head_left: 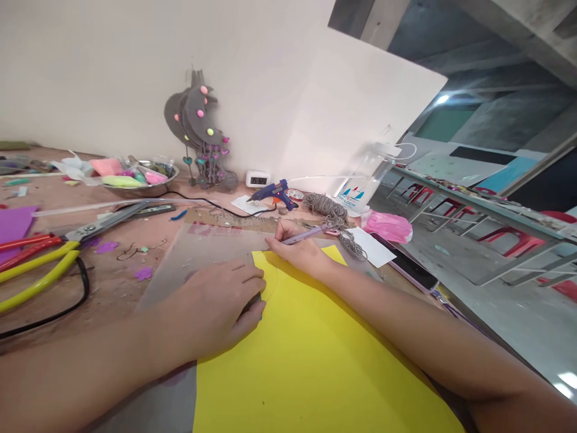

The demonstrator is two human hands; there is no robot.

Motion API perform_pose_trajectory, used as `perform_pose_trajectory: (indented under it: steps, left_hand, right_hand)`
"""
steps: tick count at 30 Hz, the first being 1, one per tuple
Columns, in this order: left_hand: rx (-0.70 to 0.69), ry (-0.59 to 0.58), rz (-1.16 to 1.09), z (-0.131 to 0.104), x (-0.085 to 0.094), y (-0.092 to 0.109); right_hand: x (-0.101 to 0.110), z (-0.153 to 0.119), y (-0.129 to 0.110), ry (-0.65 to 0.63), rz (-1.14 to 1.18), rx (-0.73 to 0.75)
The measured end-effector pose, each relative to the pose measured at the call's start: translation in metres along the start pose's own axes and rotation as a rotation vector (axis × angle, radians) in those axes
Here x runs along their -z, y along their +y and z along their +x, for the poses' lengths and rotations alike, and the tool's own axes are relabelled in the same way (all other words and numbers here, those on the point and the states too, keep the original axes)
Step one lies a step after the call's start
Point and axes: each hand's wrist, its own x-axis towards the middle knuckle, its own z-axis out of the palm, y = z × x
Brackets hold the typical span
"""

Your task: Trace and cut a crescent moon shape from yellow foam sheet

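Right hand [300, 249] — fingertips closed together around a slim lilac pen [311, 233], whose shaft slants up to the right; whether its point meets the paper cannot be seen. Left hand [220, 300], palm down with fingers bent, resting across the left edge of the sheet [315, 361]; a dark patch shows between thumb and fingers, so whether it grips anything cannot be told. The sheet, smooth, matte and bright yellow, lies flat beneath both hands, a faint curved line near the left fingertips, upon a greyish, translucent mat [175, 264]. Beyond the right hand lie a blue glue gun [274, 191] and a loose, fibrous heap of grey yarn [322, 205]. Against the pale wall: flat grey crescents [198, 117] studded with small coloured balls. At left — a shiny metal bowl [135, 191] of soft-looking pastel lumps; at right, a dark-screened, rectangular phone [406, 260].
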Motion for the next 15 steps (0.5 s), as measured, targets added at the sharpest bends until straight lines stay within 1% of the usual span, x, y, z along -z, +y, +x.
perform_pose_trajectory:
  steps: [6,9,12,15]
  left_hand:
    - [0.021,-0.030,-0.004,0.0001,0.0009,0.0006]
    - [0.021,-0.040,0.004,0.0002,0.0017,0.0011]
    - [0.029,-0.051,0.020,-0.0005,0.0015,0.0008]
    - [0.044,-0.063,0.046,-0.0021,0.0008,0.0002]
  right_hand:
    - [-0.0005,-0.0011,0.0015,-0.062,0.039,-0.029]
    - [-0.0026,-0.0011,0.0040,-0.071,0.046,-0.021]
    - [-0.0036,-0.0019,0.0041,-0.034,0.008,0.012]
    - [0.0032,-0.0017,0.0029,0.015,-0.018,0.035]
